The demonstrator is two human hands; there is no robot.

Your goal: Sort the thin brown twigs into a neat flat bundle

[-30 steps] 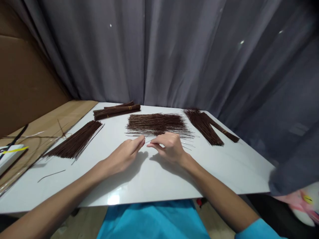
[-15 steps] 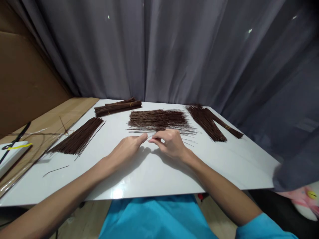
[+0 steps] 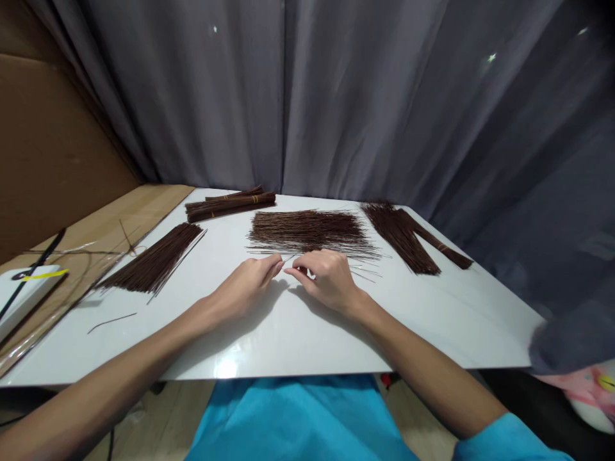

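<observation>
Near the frame's centre, the left hand (image 3: 245, 285) and right hand (image 3: 327, 278) meet fingertip to fingertip, each pinching narrowly on a few thin brown sticks (image 3: 288, 261) drawn from the near edge of the loose spread pile (image 3: 307, 230) just behind them. Four more stick groups lie on the white table (image 3: 432, 320): one fanned bundle (image 3: 154, 262) at left, tied bundles (image 3: 230, 205) upper left, another heap (image 3: 398, 237) with a tied bundle (image 3: 444, 250) at right. One stray stick (image 3: 111, 322) lies lower left.
</observation>
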